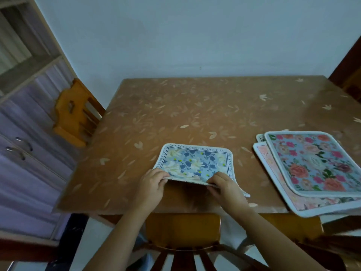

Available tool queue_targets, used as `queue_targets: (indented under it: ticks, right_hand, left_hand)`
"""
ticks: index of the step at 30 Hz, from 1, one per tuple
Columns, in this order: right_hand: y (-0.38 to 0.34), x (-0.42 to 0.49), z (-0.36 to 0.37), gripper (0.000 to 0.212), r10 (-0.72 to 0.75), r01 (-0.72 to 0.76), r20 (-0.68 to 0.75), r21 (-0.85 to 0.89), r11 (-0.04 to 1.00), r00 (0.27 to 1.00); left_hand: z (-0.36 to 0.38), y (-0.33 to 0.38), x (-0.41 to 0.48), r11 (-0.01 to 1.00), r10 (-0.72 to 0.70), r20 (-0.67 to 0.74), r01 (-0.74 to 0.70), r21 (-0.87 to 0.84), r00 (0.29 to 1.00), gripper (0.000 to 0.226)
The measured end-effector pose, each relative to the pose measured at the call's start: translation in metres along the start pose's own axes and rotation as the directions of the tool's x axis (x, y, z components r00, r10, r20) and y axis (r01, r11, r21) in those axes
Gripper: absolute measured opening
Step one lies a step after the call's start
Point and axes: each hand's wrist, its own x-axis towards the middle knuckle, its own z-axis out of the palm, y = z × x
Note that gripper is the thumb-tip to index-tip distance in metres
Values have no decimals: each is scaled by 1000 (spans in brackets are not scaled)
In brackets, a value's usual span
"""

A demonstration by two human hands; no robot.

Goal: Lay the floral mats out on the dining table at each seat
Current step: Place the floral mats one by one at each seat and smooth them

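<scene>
One blue mat (197, 163) being set at near seat, near edge pinched by left hand (151, 182) and right hand (224, 184). Stack (312, 167) unplaced; other seats unserved.

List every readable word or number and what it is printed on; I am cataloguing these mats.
"IND YOUR GENTLE SMILE IS": top border of the blue floral mat.
Its side borders: partly legible, roughly "MY MEMORY" at left; the rest is too blurred.
The stacked mats: central emblem unreadable.
</scene>
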Motion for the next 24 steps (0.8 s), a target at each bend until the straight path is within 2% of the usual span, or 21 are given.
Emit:
queue_targets:
  ticks: [6, 13, 19, 24]
  right_hand:
    - [-23, 3, 40, 6, 8, -8, 9, 0, 1000, 1000]
    - [-13, -4, 66, 8, 26, -26, 111, 4, 1000, 994]
    - [-9, -24, 82, 12, 32, -36, 220, 11, 999, 975]
    - [-11, -17, 78, 13, 59, -65, 157, 31, 997, 986]
  left_hand:
    - [-7, -47, -11, 999, -44, 39, 45, -27, 998, 16]
    - [15, -73, -31, 989, -136, 118, 141, -35, 984, 16]
    - [20, -82, -43, 989, -133, 243, 144, -28, 961, 18]
    - [12, -77, -36, 995, -86, 212, 95, -29, 973, 18]
